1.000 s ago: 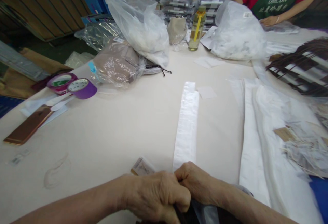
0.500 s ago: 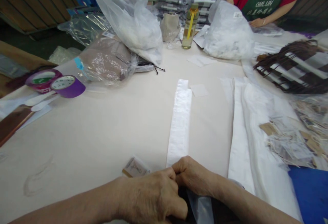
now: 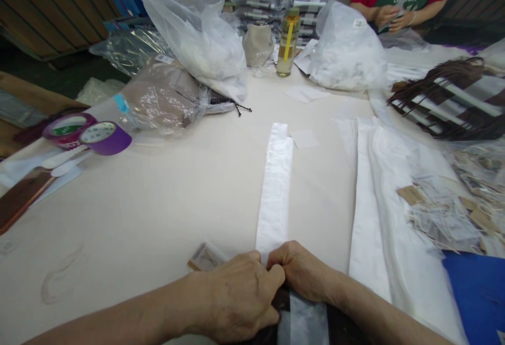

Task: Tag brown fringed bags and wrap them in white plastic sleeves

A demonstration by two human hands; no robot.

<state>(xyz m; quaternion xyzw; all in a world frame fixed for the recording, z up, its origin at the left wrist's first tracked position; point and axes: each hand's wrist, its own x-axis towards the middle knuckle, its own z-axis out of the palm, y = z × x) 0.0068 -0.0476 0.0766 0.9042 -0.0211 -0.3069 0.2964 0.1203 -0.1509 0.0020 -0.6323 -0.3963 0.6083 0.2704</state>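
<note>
My left hand [image 3: 232, 297] and my right hand [image 3: 302, 271] are pressed together at the near edge of the table, both with fingers curled shut. They grip the near end of a long narrow white plastic bag [image 3: 275, 187] that runs away from me across the table. Below the hands a dark item [image 3: 339, 329] shows through clear plastic. A small tan card [image 3: 205, 256] lies just left of my left hand.
Purple tape rolls [image 3: 89, 134] and a brown phone [image 3: 21, 198] sit at left. Filled plastic bags [image 3: 197, 40], a bottle [image 3: 287, 45] and stacked packs lie at the back. White sheets [image 3: 390, 203], paper tags [image 3: 442, 208] and dark hangers [image 3: 453, 98] lie right. Another person's hands [image 3: 389, 16] are far right.
My hands have stayed clasped on the bag's near end, shifting slightly. The other person's hands have lifted from the table and come together.
</note>
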